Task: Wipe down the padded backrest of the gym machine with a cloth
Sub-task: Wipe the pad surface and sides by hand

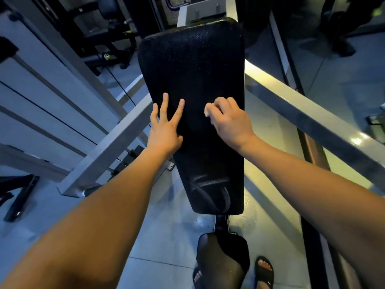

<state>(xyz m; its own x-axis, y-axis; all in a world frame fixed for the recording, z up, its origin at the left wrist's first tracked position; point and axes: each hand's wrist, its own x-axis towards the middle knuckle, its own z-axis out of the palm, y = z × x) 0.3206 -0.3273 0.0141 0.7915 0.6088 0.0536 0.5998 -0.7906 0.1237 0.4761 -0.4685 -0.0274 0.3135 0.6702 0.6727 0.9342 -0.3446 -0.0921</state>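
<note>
Although little of it is shown, a small pale wad of cloth point(208, 111) is held bunched in the grip of the right hand point(229, 119), whose fingers are curled round it and set against the long black padded backrest point(193, 65) of pebbled vinyl, about midway along the pad and toward its right side. The left hand point(164, 130) is laid on the pad's left edge with its grip open, fingers point(165, 101) straight and spread. The cloth is judged light, soft and easily crumpled, so it is best kept gathered under the fingertips with no loose corner trailing. The backrest is judged firm with some give in the padding; it is fixed to the machine and need only be steadied at its edge. Its skin is likely slick when damp, and the creased folds point(210, 190) near its lower end may be snagged. A pale grey steel beam point(302, 113) is seen close along the right, and another grey steel bar point(108, 147) is set slanting beside the left edge; long strokes may be hindered by both. A small black seat pad point(223, 253) is seen below the backrest, with black sandals point(264, 270) on the grey floor point(166, 236) either side of it.
</note>
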